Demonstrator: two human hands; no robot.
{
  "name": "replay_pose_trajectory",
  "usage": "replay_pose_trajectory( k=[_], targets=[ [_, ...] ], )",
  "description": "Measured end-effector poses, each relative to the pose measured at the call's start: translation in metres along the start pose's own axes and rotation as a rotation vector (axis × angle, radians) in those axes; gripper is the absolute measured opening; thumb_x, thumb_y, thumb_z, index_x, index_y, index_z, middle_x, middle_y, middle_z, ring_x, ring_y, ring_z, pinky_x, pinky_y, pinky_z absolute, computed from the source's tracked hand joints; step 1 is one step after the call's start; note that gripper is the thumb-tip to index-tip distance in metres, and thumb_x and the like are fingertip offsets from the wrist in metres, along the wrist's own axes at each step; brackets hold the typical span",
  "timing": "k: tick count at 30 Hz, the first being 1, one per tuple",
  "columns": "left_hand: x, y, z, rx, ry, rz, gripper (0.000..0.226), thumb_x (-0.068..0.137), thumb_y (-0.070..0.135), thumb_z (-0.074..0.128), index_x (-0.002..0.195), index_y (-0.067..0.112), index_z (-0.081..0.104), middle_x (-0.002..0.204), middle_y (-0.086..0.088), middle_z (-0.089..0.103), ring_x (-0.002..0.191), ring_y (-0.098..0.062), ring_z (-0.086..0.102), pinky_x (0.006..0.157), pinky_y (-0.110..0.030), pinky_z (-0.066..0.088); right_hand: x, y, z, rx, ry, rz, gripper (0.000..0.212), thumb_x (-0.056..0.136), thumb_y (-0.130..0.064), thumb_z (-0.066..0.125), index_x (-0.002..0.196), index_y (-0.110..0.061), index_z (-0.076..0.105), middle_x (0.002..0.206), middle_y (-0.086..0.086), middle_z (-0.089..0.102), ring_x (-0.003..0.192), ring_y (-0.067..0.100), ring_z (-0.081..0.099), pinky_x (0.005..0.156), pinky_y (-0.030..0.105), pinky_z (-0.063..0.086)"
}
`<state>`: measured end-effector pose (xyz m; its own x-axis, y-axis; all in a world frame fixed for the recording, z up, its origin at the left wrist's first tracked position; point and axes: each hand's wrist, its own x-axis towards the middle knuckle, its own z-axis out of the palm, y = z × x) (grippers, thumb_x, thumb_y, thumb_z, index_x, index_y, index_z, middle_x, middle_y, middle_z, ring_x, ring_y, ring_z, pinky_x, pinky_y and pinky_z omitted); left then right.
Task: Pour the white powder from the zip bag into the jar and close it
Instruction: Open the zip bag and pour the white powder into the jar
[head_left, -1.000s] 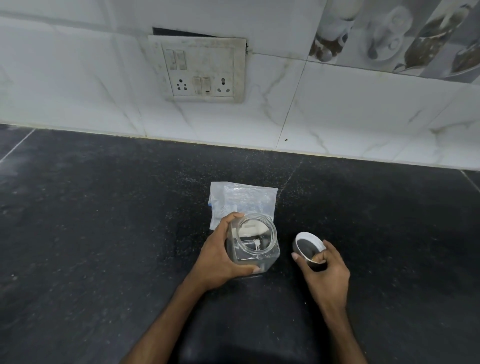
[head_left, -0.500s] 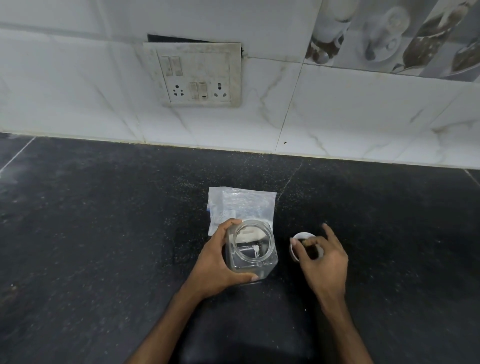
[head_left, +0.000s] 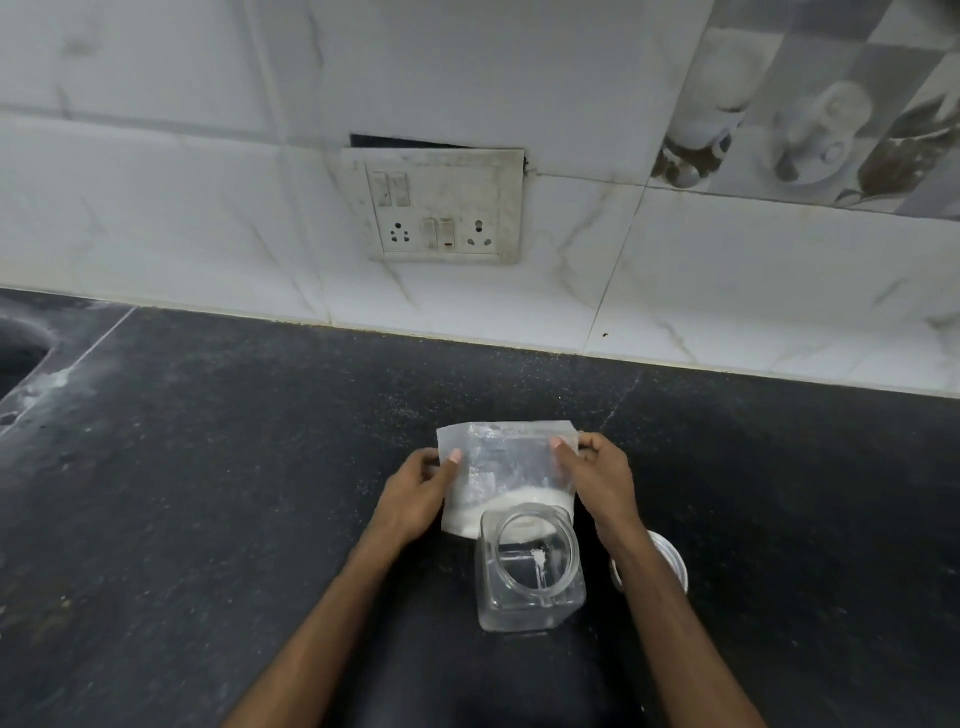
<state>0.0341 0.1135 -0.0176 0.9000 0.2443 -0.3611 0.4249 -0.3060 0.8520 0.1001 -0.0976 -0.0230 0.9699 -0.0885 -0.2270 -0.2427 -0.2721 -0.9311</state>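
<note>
zip bag (head_left: 506, 467) pinched, lid (head_left: 675, 564) (half hidden)

The left forearm (head_left: 322, 623) and right forearm (head_left: 675, 623) are bare right to the frame's bottom edge. The left grip (head_left: 415, 493) and right grip (head_left: 597, 478) are bare as well, thumbnails (head_left: 455, 456) trimmed short. A smooth dark patch (head_left: 467, 691) between the forearms may be clothing; unclear.

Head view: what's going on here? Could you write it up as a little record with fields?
Jar: clear square-sided jar, open, standing on dark stone counter
Lid: round white lid, off, right of jar
Bag: clear plastic zip bag, held upright behind jar
Contents: white powder pooled at its bottom
Left hand: pinches bag's left edge
Right hand: pinches bag's right edge
</note>
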Motion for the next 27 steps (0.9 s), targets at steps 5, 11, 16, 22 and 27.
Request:
replay_pose_trajectory(
  k=[5,11,16,22,27],
  targets=[
    [0.024,0.022,-0.004,-0.281,0.001,0.051,0.061,0.095,0.056,0.049,0.092,0.000,0.073,0.092,-0.014,0.078,0.087,-0.026,0.074,0.085,-0.042,0.058,-0.009,-0.019,-0.007,0.327,-0.096,-0.048,0.003,0.088,-0.005,0.070,0.091,-0.005,0.070,0.080,0.006,0.076,0.076,0.016,0.071,0.066,0.022,0.057],
    [0.030,0.054,-0.010,-0.509,0.057,0.265,0.036,0.099,0.029,0.055,0.083,-0.001,0.068,0.081,-0.024,0.064,0.076,-0.028,0.057,0.073,-0.042,0.051,-0.017,-0.042,-0.030,0.398,-0.146,-0.140,0.008,0.082,-0.002,0.072,0.088,-0.008,0.070,0.083,0.008,0.075,0.079,0.016,0.071,0.078,0.025,0.057],
    [0.018,0.066,-0.010,-0.523,0.097,0.401,0.018,0.093,0.016,0.063,0.091,0.002,0.074,0.078,-0.002,0.076,0.071,-0.014,0.067,0.072,-0.030,0.054,-0.024,-0.053,-0.046,0.388,-0.129,-0.164,0.011,0.078,-0.011,0.075,0.086,-0.008,0.068,0.082,0.007,0.074,0.080,0.015,0.070,0.082,0.030,0.055],
    [-0.003,0.092,-0.017,-0.391,0.167,0.600,0.011,0.090,0.011,0.067,0.092,0.009,0.078,0.084,-0.004,0.077,0.080,-0.010,0.072,0.077,-0.021,0.057,-0.036,-0.091,-0.061,-0.038,0.181,-0.443,0.032,0.076,-0.015,0.083,0.100,-0.029,0.068,0.110,-0.008,0.071,0.106,0.008,0.065,0.095,0.029,0.049],
    [-0.017,0.118,-0.030,-0.213,0.177,0.747,0.013,0.089,0.012,0.069,0.095,0.020,0.076,0.085,0.007,0.076,0.080,-0.004,0.072,0.075,-0.016,0.054,-0.055,-0.160,-0.027,-0.262,-0.096,-0.798,0.029,0.078,-0.018,0.082,0.105,-0.023,0.073,0.107,-0.011,0.071,0.103,0.001,0.065,0.093,0.013,0.046]
  ],
)
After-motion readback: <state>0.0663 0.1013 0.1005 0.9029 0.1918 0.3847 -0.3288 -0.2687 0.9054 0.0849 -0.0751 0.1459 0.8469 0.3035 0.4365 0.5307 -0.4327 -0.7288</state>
